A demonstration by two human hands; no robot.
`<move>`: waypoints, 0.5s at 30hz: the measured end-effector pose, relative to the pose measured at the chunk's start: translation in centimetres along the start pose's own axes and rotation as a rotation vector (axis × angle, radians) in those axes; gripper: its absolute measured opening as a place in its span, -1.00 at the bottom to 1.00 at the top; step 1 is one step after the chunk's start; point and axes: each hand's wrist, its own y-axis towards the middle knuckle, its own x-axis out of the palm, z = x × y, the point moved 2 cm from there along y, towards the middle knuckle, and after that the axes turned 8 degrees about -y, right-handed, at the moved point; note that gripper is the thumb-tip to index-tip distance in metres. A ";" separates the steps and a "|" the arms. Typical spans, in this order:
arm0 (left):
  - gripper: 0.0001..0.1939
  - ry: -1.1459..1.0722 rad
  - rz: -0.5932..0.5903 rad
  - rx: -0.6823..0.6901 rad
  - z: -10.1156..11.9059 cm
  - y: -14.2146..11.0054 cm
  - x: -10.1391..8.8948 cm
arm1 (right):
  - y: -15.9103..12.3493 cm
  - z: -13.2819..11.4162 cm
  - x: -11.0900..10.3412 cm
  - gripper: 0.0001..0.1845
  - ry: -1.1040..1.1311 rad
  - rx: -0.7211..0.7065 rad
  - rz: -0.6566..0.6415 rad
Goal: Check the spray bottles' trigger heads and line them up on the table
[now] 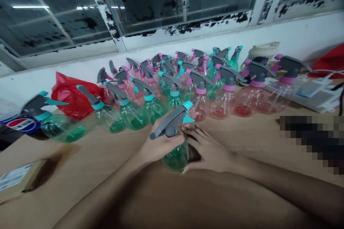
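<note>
Near the middle of the table is a green transparent spray bottle [176, 159] with a grey trigger head and turquoise nozzle. My left hand [158, 143] is closed round its neck, just below the head. At the bottle's right side, my right hand [211, 150] has its fingers spread, the thumb low by the base and the fingertips up near the neck. Whether those fingertips press on the bottle is not clear. Just behind stands a row of like bottles, among them a green one [154, 111] and a pink one [220, 103].
Several more spray bottles crowd back to the wall. A red plastic bag [76, 94], a Pepsi bottle [23, 125] and a cardboard box [21, 179] are at left. A pale lidded container [262, 50] and white devices [313, 91] stand at right, under windows.
</note>
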 end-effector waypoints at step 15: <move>-0.52 -0.075 -0.103 -0.034 -0.8 0.0 -0.1 | 0.1 0.1 0.0 0.00 0.030 -0.017 -0.005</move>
